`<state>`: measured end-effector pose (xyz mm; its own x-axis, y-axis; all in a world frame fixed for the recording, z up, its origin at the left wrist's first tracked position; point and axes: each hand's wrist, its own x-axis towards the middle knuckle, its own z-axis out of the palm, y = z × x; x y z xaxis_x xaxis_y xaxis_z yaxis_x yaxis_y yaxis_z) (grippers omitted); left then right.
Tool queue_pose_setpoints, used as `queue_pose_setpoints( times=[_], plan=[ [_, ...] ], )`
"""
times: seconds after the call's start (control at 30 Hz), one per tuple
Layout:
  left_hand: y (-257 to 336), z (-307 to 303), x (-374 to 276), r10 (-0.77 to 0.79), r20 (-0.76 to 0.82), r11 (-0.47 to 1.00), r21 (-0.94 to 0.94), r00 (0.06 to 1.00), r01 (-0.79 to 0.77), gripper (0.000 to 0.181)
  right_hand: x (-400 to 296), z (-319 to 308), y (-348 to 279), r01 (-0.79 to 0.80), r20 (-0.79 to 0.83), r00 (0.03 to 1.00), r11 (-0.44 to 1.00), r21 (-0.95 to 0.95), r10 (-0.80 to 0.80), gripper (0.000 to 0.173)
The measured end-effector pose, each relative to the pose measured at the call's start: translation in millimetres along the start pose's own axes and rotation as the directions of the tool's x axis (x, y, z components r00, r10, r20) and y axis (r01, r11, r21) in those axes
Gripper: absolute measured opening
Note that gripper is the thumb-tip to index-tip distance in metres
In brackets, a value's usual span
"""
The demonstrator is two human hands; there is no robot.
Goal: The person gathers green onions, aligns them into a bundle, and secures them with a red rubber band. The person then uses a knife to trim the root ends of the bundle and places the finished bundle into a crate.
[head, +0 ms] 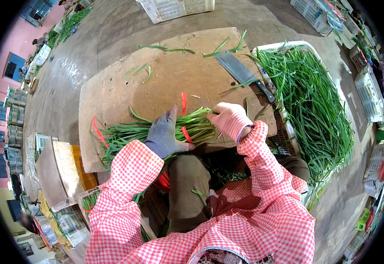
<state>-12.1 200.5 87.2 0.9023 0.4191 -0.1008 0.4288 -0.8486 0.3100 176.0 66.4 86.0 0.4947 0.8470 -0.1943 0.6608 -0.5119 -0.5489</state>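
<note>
A bunch of green leafy stalks, likely garlic chives (132, 129), lies across the front of a wooden board (165, 76), pale stem ends to the right. My left hand (165, 132), in a grey-purple knit glove, spreads over the bunch and holds it down, thumb at the near side. Red tape (187, 134) crosses the stems beside the thumb; another red strip (183, 103) sticks up beyond. In a pink-striped glove, my right hand (228, 118) has curled fingers at the stem ends, seeming to pinch them. A third red strip (99, 132) lies by the leaf tips.
A cleaver (236, 69) rests at the board's right, its black handle towards a white crate (305, 44) heaped with loose green stalks (314, 109). Leaf scraps (167, 49) lie on the far board. Another white crate (178, 11) stands on the floor beyond; boxes (60, 171) stand left.
</note>
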Motion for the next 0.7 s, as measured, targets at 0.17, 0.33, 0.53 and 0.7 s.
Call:
queue_pose_setpoints(
  times=[0.17, 0.33, 0.53, 0.7],
  plan=[
    [11, -12, 4, -0.048, 0.142, 0.996, 0.075, 0.989, 0.038, 0.122, -5, 1, -6, 0.119, -0.245, 0.965, 0.989, 0.089, -0.094, 0.038],
    [6, -9, 6, -0.015, 0.19, 0.983, 0.184, 0.982, -0.02, 0.115, -5, -8, -38, 0.195, -0.263, 0.951, 0.977, 0.091, -0.166, 0.027],
    [4, -2, 12, -0.017, 0.242, 0.967, 0.25, 0.97, -0.046, 0.113, 0, -11, -20, 0.205, -0.455, 0.887, 0.948, 0.243, -0.075, 0.014],
    [10, -2, 17, -0.067, 0.312, 0.944, 0.328, 0.948, -0.041, 0.115, 4, -3, -42, 0.219, -0.205, 0.956, 0.975, 0.028, -0.209, 0.021]
  ],
)
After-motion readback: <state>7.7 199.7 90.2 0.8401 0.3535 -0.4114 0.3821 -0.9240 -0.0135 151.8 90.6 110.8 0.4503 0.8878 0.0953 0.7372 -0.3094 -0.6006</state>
